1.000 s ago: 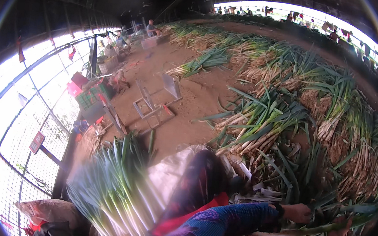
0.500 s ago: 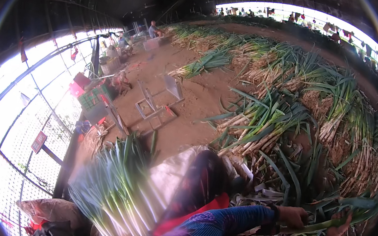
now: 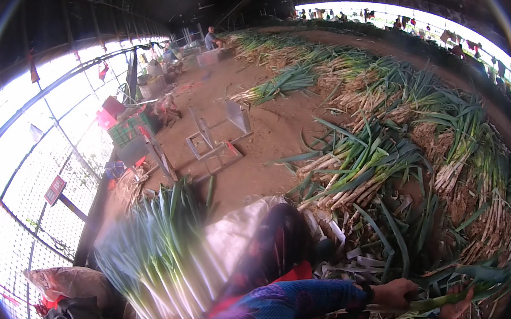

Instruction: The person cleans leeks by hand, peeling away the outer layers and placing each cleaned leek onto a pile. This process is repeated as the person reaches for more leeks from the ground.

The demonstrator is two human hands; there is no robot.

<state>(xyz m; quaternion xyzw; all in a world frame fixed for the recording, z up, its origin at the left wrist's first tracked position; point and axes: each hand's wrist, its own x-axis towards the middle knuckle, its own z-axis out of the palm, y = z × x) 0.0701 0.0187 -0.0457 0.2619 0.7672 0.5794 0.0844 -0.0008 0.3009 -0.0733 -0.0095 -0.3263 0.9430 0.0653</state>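
Note:
At the lower right, my left hand [image 3: 394, 293] is closed round a long green onion [image 3: 433, 304], its arm in a blue patterned sleeve reaching across my lap. Just right of it, my right hand [image 3: 454, 309] grips the same stalk, its fingers partly in shadow. The stalk's leafy end runs up toward the right rim. Loose peeled leaves and trimmings [image 3: 374, 263] lie under and around both hands. To the left of my knee, a bunch of cleaned green onions [image 3: 163, 255] with white stems rests beside a pale sack [image 3: 240, 225].
Unpeeled green onions [image 3: 359, 163] lie in heaps ahead and to the right. On the dirt floor stand a metal frame [image 3: 214, 143] and a green crate [image 3: 137, 128]. Mesh wall [image 3: 30, 199] runs along the left. Another person [image 3: 213, 38] sits far back.
My view has shifted very slightly. Both hands stay on the green onion in nearly the same place.

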